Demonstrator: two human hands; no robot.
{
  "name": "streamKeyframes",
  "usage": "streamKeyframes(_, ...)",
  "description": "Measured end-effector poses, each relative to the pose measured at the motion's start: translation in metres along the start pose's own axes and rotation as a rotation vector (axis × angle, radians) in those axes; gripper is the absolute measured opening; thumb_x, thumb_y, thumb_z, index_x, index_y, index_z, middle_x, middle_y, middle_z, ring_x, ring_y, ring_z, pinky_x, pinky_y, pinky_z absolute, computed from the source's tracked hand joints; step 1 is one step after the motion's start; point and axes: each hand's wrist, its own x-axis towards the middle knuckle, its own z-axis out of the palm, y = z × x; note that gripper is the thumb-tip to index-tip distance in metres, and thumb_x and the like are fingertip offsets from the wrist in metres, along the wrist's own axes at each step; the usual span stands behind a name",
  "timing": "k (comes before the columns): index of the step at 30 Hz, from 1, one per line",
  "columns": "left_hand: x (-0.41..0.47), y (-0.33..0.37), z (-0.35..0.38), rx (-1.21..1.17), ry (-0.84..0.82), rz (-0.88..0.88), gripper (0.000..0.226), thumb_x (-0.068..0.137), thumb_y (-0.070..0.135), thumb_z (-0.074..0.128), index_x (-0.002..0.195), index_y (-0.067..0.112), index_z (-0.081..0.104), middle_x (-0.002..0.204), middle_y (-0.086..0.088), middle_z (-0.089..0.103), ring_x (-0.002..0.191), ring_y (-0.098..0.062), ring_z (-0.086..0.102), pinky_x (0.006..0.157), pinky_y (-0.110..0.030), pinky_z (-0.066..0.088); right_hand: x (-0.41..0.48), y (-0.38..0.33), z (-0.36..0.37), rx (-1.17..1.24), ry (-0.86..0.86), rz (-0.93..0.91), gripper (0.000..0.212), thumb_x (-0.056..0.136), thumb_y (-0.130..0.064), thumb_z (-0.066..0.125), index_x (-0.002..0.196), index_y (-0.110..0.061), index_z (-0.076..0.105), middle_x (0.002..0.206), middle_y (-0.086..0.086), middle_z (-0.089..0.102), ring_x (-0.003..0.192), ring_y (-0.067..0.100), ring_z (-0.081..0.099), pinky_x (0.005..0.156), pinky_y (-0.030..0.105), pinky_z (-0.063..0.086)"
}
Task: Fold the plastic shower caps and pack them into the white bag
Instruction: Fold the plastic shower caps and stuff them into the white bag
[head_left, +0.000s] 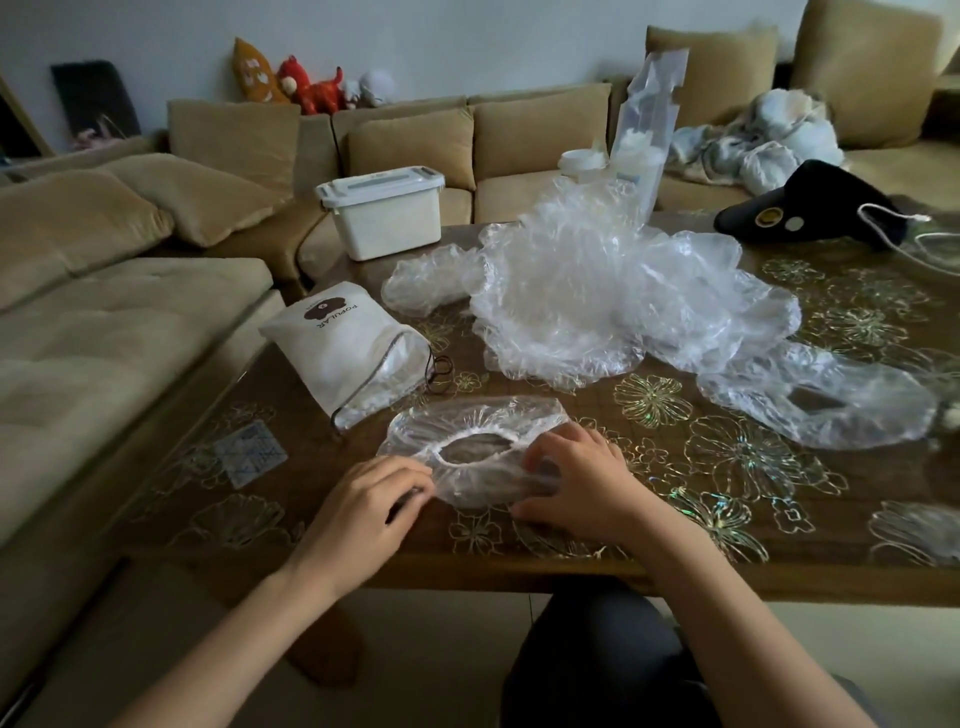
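One clear plastic shower cap (467, 426) lies flat near the table's front edge, its elastic opening facing up. My left hand (363, 512) pinches its near left rim. My right hand (576, 480) grips its right rim with curled fingers. The white drawstring bag (337, 338) lies on its side to the left, mouth open toward the cap, with clear plastic showing inside. A big heap of crumpled clear caps (613, 291) fills the table's middle, and one spread cap (815, 400) lies to the right.
The brown table (675, 519) with gold flower patterns has its front edge close to me. A white lidded box (384, 213) stands at the back left, a black pouch (815, 208) at the back right, and a small packet (249, 452) at the left. Beige sofas surround the table.
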Motion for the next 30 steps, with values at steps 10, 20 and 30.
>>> streamKeyframes(10, -0.004, 0.006, -0.008, -0.144, 0.039, -0.114, 0.043, 0.083, 0.058, 0.053, 0.112, 0.027, 0.055, 0.104, 0.013, 0.058, 0.084, 0.002, 0.058, 0.064, -0.011, 0.048, -0.013, -0.003, -0.019, 0.521, -0.023, -0.056, 0.026, 0.082, -0.023, 0.070, 0.103, -0.012, 0.060, 0.092, -0.005, 0.061, 0.067, 0.005, 0.060, 0.052, 0.011, 0.044)
streamKeyframes(20, -0.009, -0.005, -0.020, -0.174, 0.139, -0.232, 0.017, 0.084, 0.002, 0.065, 0.091, 0.016, 0.070, 0.090, 0.016, 0.062, 0.092, 0.009, 0.056, 0.079, -0.002, 0.039, -0.005, 0.007, -0.017, 0.307, 0.340, -0.027, 0.010, 0.087, -0.012, 0.063, 0.092, -0.010, 0.071, 0.092, -0.001, 0.066, 0.076, 0.006, 0.058, 0.058, 0.008, 0.038)
streamKeyframes(30, 0.008, 0.011, -0.010, -0.633, 0.233, -0.577, 0.022, 0.093, 0.022, 0.055, 0.084, 0.009, 0.070, 0.086, -0.001, 0.070, 0.086, -0.005, 0.063, 0.071, -0.006, 0.042, -0.004, 0.017, -0.019, 0.396, 0.032, 0.013, 0.012, 0.082, -0.013, 0.070, 0.076, -0.013, 0.060, 0.069, -0.009, 0.055, 0.060, 0.007, 0.051, 0.052, 0.011, 0.040)
